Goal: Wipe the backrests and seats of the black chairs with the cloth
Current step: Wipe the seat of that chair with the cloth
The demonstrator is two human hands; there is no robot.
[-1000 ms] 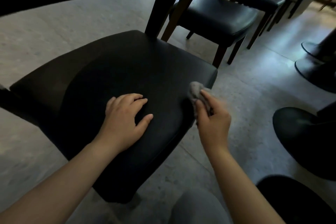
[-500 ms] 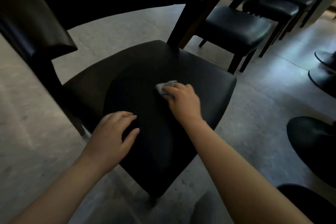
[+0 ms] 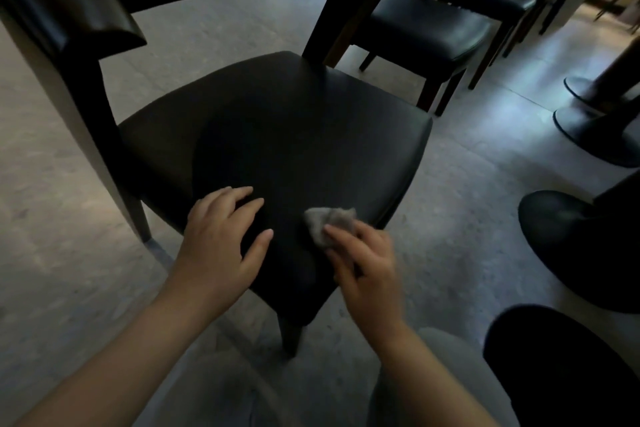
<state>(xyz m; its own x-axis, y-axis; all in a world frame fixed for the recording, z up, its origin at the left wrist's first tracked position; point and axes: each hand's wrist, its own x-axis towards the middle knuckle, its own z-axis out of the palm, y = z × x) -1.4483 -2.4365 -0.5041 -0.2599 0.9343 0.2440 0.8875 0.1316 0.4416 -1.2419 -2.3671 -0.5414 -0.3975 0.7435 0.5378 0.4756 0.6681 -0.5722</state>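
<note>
At the near front corner of the seat (image 3: 277, 135), our right hand (image 3: 367, 270) holds the cloth (image 3: 330, 224), fingers curled over it and pinching it down onto the black padding. The cloth is small, grey and crumpled; we judge it soft and very light, so it is best kept bunched under the fingertips and not held by a loose corner. The seat looks smooth and cushioned, so the cloth will likely glide easily and the padding will give a little under pressure. Our left hand (image 3: 221, 236) rests on the seat just beside the cloth, fingers spread and gripping nothing, probably steadying the chair. It covers a patch that needs wiping too. The curved backrest (image 3: 69, 3) rises at the upper left, well apart from the cloth. Beyond the seat stands a row of more black chairs (image 3: 426, 28). Round table bases (image 3: 588, 135) sit on the floor (image 3: 485, 184) to our right and may crowd our step toward the next chair.
</note>
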